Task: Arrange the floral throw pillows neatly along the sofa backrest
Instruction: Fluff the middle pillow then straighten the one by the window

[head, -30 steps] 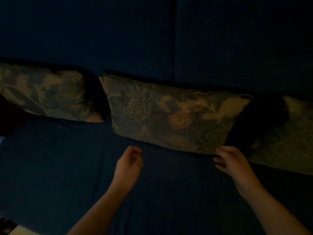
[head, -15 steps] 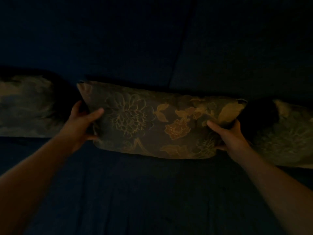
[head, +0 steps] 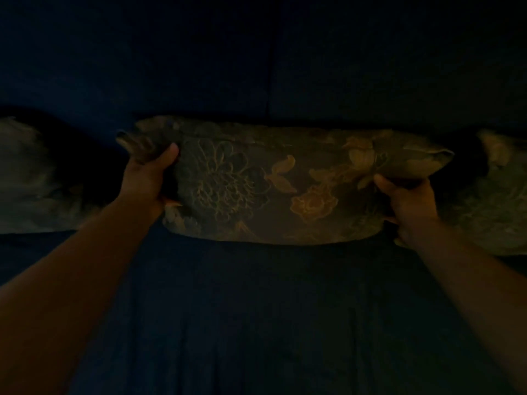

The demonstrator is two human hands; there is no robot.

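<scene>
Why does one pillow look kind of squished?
Both hands grip the middle pillow: left hand bunches its left corner, right hand pinches its right end. Nothing looks torn or spilled.

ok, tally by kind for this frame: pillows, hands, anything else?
Floral throw pillows: 3: middle pillow, left pillow, right pillow, the outer two cut off by the frame edges
Hands: 2: left hand and right hand, each gripping one end of the middle pillow
Dark blue sofa: 1
Total: 6
</scene>
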